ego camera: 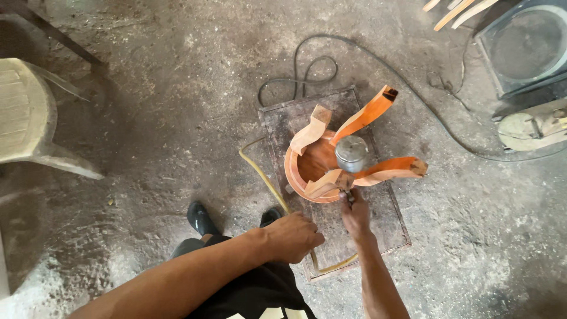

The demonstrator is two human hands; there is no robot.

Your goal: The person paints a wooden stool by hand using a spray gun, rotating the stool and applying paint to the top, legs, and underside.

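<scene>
Your right hand [355,214] is gripping the spray gun [351,158] over the upturned orange stool [331,162] — raised on a board [378,221] — while your left hand [293,237] is hovering loosely curled, holding nothing visible.

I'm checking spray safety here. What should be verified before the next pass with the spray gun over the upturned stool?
1. Right hand grips the spray gun: ok.
2. Stool sits on the board, legs up: ok.
3. Left hand away from the cup: ok, held low near the yellow hose.
4. Yellow hose free of kinks: cannot tell, partly hidden.
5. Black cable off the board: ok, coiled behind on the floor.
6. Shoes off the hose: ok.
</scene>
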